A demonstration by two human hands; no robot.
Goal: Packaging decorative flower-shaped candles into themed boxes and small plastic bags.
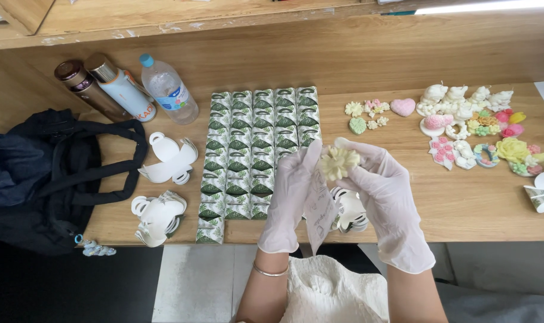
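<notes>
Both gloved hands meet just in front of the block of small green gift boxes (257,143), at its right corner. The right hand (384,197) pinches a pale yellow flower-shaped candle (338,162) in its fingertips, while the left hand (291,197) is closed on a small clear bag (320,212) that hangs below the flower. This looks like the bagging step, with the flower not yet inside; the next move seems to call for the bag's mouth held wide. Flat white box blanks (167,160) lie left of the boxes, more coloured candles (475,122) well to the right.
</notes>
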